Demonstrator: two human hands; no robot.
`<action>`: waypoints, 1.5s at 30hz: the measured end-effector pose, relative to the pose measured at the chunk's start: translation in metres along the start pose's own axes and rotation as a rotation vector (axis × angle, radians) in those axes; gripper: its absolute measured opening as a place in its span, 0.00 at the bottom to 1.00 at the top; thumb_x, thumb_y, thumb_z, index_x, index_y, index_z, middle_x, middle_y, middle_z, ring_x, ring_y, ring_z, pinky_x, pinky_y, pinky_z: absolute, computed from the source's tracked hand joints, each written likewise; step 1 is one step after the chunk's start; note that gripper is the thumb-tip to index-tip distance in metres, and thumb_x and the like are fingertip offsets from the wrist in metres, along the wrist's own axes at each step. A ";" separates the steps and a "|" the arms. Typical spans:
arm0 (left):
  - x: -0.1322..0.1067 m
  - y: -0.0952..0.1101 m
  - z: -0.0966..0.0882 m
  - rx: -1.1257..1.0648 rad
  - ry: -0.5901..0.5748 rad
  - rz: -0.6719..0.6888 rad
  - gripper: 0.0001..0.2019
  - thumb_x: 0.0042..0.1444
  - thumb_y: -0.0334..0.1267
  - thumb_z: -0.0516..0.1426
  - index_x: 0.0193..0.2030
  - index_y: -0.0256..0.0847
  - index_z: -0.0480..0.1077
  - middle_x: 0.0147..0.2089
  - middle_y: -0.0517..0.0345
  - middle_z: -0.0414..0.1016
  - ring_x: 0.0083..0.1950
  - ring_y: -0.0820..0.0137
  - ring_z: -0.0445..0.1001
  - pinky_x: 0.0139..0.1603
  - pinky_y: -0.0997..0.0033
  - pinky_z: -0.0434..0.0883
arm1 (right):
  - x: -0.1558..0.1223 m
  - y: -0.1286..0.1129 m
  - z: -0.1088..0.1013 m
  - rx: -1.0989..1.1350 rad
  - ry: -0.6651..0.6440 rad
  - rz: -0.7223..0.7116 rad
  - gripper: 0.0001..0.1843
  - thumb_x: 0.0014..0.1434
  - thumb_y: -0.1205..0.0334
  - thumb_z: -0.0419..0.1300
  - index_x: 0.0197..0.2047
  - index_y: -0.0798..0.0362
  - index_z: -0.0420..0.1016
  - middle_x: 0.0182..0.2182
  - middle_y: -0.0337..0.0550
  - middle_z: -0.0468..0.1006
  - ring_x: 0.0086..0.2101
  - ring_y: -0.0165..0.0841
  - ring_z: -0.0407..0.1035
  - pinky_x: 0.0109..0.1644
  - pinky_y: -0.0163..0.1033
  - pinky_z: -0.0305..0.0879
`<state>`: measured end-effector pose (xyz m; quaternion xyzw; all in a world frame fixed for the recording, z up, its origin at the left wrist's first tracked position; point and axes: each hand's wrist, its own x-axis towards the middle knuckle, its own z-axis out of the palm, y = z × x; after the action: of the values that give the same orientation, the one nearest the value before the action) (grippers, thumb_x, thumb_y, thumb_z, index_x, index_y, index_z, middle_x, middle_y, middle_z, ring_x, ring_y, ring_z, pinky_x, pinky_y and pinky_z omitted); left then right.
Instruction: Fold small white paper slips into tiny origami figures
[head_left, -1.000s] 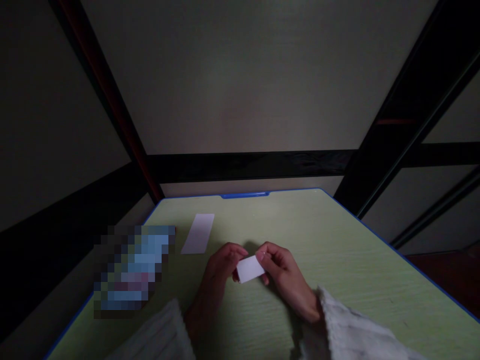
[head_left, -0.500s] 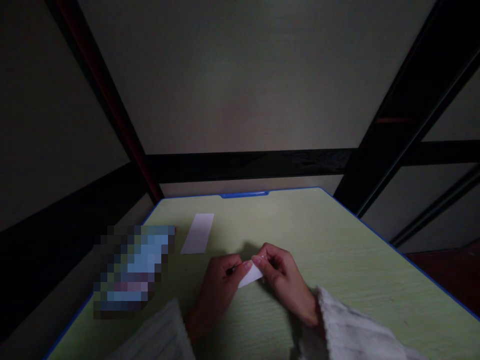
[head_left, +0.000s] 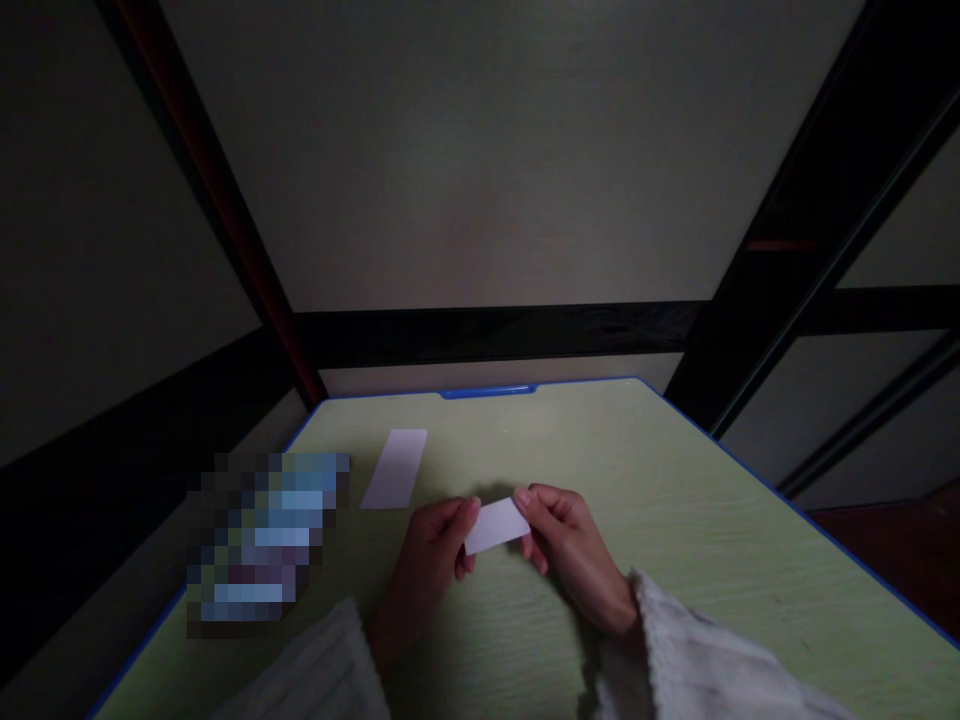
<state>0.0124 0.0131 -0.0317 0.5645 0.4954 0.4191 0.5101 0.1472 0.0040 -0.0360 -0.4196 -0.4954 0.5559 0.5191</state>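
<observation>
Between my two hands is a small white piece of paper (head_left: 496,527), its face turned up toward me. My left hand (head_left: 433,550) pinches its left end, thumb on top and fingers underneath. At the right end, my right hand (head_left: 566,540) grips it the same way. Both hands are closed on the paper, just above the table. Beyond my left hand lies a longer white paper strip (head_left: 395,469), flat and slanted, touched by neither hand.
The pale green wood-grain table (head_left: 697,560) has a blue rim and a blue handle (head_left: 489,392) at its far edge. A blurred-out rectangular object (head_left: 274,540) lies at the left edge. Panelled walls (head_left: 495,160) stand close behind.
My thumbs have moved apart toward the paper's two ends, so more of its white face shows. The strip and the blurred-out object stay in place.
</observation>
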 end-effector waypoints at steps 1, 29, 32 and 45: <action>0.001 0.001 -0.001 -0.028 0.023 -0.003 0.19 0.42 0.49 0.50 0.11 0.38 0.58 0.09 0.67 0.55 0.13 0.79 0.54 0.15 0.78 0.52 | 0.000 0.000 0.000 0.039 -0.021 -0.024 0.20 0.53 0.55 0.49 0.15 0.58 0.62 0.10 0.33 0.62 0.11 0.19 0.49 0.16 0.28 0.45; -0.002 0.003 0.002 -0.063 -0.078 0.012 0.18 0.43 0.50 0.50 0.15 0.36 0.61 0.11 0.64 0.60 0.15 0.77 0.58 0.18 0.77 0.56 | -0.001 -0.002 0.001 -0.100 0.042 -0.034 0.18 0.46 0.52 0.56 0.16 0.56 0.57 0.13 0.31 0.56 0.16 0.21 0.50 0.19 0.29 0.45; -0.001 0.003 0.002 -0.045 -0.082 -0.003 0.15 0.42 0.46 0.52 0.16 0.36 0.63 0.12 0.65 0.58 0.15 0.78 0.57 0.17 0.78 0.54 | -0.002 -0.001 0.000 -0.083 0.020 -0.016 0.17 0.47 0.52 0.54 0.18 0.56 0.58 0.14 0.32 0.58 0.17 0.22 0.51 0.19 0.29 0.45; -0.001 0.002 0.004 -0.003 -0.034 -0.007 0.15 0.42 0.43 0.51 0.11 0.37 0.59 0.10 0.65 0.56 0.15 0.77 0.56 0.17 0.77 0.53 | -0.009 -0.002 0.004 -0.388 0.144 -0.238 0.11 0.47 0.62 0.55 0.18 0.54 0.59 0.15 0.33 0.58 0.19 0.24 0.53 0.21 0.30 0.50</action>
<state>0.0168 0.0118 -0.0303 0.5691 0.4880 0.4086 0.5206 0.1448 -0.0055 -0.0339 -0.4887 -0.6005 0.3540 0.5246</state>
